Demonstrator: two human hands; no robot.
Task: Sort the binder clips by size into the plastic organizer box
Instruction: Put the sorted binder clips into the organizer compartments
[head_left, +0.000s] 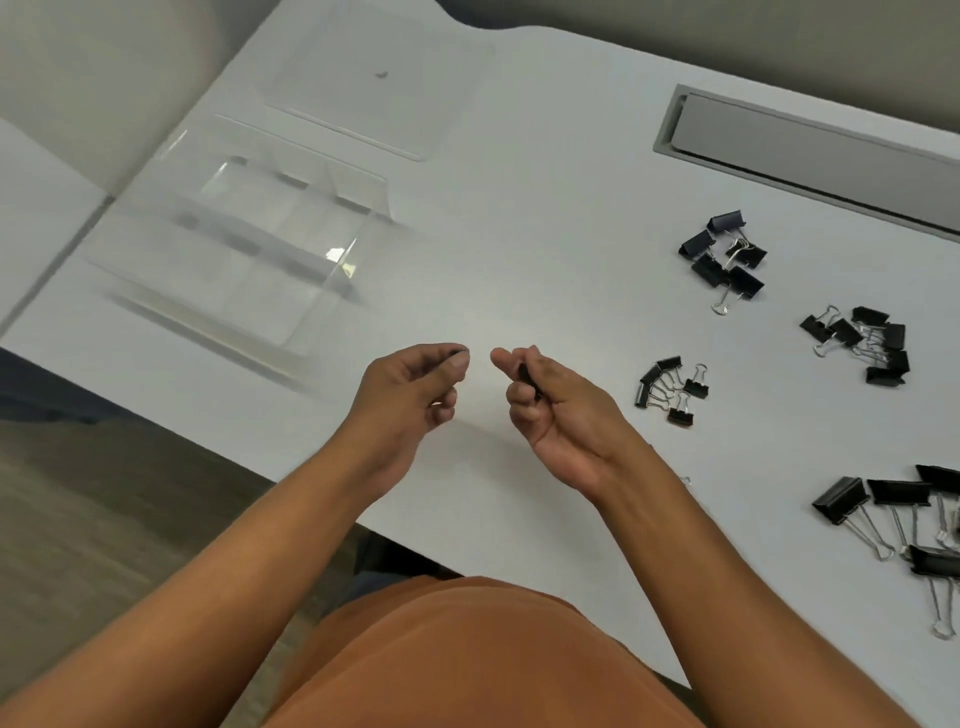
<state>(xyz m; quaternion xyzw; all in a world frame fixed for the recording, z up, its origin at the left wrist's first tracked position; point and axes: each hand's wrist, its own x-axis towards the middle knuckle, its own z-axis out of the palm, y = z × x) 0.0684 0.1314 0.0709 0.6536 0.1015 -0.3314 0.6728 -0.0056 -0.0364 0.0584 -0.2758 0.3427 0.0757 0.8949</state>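
Orange cloth (467, 654) at my waist sits lowest in view; above it my right hand (556, 410) curls round a small black binder clip (525, 375), while my left hand (410, 387) pinches something tiny, I cannot tell what. I judge this the carrying step: next, reach left to the organizer box (244, 249), well apart. Clip piles (727, 257) lie on the table (519, 208) to my right.
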